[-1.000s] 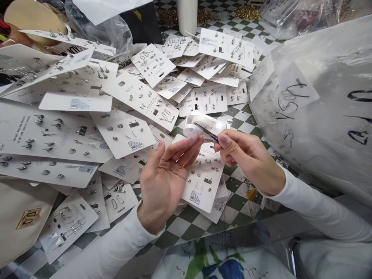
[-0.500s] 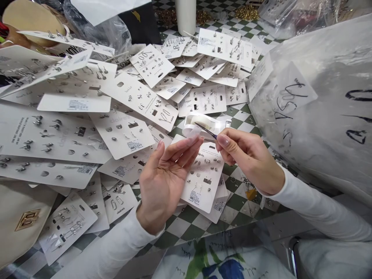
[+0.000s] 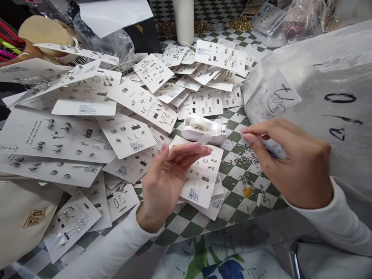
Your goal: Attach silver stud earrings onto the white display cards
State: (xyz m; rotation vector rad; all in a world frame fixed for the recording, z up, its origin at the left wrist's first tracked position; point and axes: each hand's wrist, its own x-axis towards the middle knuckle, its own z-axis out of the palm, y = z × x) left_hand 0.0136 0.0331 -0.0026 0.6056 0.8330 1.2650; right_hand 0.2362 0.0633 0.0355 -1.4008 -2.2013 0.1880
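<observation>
My left hand (image 3: 167,182) is held palm up with its fingers stretched out and thumb apart. A translucent strip of tape (image 3: 207,137) shows at its fingertips, beside the white tape dispenser (image 3: 190,133). Beneath those fingers lies a white earring card (image 3: 200,186). To the right, my right hand (image 3: 290,155) has thumb and forefinger pinched above small loose silver pieces (image 3: 245,159). What the pinch holds is hidden; the tweezers cannot be made out.
Many earring cards (image 3: 58,135) are heaped across the left and back of the checkered table. A large plastic bag (image 3: 316,104) with black writing fills the right side. A white cylinder (image 3: 184,23) stands at the back, and a cream bag (image 3: 17,221) lies at front left.
My right hand has moved right, away from my left hand and the dispenser, and the tweezers no longer show. The loose silver pieces are more exposed. My left hand has stayed nearly still.
</observation>
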